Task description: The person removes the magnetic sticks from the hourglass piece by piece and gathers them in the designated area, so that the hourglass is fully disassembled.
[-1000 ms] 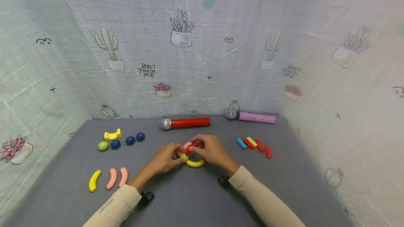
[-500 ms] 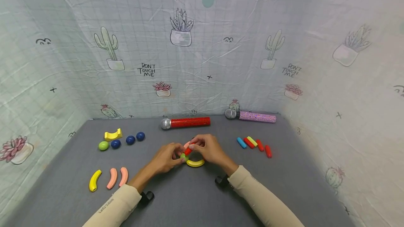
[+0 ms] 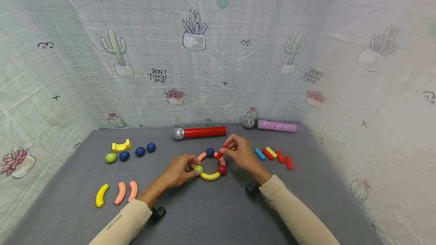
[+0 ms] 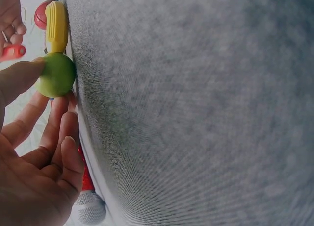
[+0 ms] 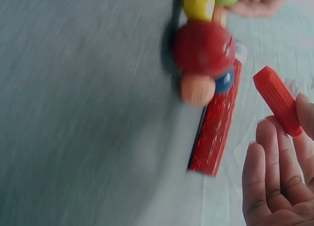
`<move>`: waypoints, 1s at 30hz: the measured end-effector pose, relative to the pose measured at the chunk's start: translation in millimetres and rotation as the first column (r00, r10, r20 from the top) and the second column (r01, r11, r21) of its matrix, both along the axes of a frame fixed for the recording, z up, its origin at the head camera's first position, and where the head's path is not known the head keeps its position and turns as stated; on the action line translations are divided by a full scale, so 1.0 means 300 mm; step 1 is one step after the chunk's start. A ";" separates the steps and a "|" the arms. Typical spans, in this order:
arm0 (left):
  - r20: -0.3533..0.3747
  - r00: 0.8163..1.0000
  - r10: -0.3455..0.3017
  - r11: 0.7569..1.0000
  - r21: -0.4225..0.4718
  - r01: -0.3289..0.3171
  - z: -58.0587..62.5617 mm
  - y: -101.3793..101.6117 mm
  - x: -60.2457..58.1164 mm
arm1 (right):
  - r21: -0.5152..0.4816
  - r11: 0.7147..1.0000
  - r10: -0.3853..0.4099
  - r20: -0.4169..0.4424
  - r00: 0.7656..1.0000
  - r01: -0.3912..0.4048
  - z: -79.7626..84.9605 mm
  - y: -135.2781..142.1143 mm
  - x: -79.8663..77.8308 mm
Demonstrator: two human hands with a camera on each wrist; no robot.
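Observation:
Balls and curved pieces form a ring on the grey cloth. My left hand (image 3: 177, 170) pinches the ring's green ball (image 4: 57, 76) between thumb and fingers. Beside that ball lies a yellow curved piece (image 3: 210, 176), which leads to a red ball (image 3: 222, 169). A blue ball (image 3: 210, 152) sits at the far side between pink curved pieces (image 3: 202, 157). My right hand (image 3: 243, 157) pinches a short red stick (image 5: 278, 99) above the ring's far right part. In the right wrist view the stick is tilted and apart from the ring.
Red (image 3: 204, 132) and pink (image 3: 276, 126) microphones lie at the back. To the right are several coloured sticks (image 3: 280, 157). At left are blue balls (image 3: 140, 151), a green ball (image 3: 111, 157), a yellow notched block (image 3: 121, 146), and yellow (image 3: 101, 196) and pink (image 3: 133, 191) curved pieces.
My right hand has carried the red stick away from the green ball, rightward over the ring, uncovering the blue and red balls. The left hand stays at the green ball.

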State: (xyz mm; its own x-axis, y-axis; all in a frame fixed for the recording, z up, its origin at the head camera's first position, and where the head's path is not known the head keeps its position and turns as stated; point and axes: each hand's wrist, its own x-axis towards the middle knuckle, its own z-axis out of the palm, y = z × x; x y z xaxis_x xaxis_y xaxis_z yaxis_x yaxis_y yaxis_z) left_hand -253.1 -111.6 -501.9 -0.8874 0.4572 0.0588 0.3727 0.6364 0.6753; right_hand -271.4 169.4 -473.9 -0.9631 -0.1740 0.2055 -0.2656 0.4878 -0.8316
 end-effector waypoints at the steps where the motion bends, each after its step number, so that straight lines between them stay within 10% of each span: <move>1: 0.004 1.000 0.005 1.000 -0.004 -0.005 -0.001 0.000 0.000 | 0.009 1.000 -0.016 -0.002 1.000 0.016 0.000 0.017 -0.003; 13: 0.001 1.000 -0.003 1.000 -0.010 0.003 0.001 0.000 -0.004 | 0.157 0.983 -0.098 0.004 0.995 0.097 -0.015 0.230 -0.025; 30: 0.019 1.000 0.007 0.999 -0.031 -0.006 0.010 0.002 -0.003 | 0.456 0.878 -0.098 -0.123 0.988 0.144 -0.051 0.319 -0.059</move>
State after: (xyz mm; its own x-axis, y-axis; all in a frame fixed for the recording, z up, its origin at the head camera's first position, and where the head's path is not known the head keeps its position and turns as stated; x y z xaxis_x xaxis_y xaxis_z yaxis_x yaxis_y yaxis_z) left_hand -254.0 -111.0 -498.9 -0.8912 0.4529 0.0277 0.3558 0.6597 0.6620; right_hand -289.1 265.1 -489.1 -0.9632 -0.1549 0.2199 -0.2448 0.8436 -0.4779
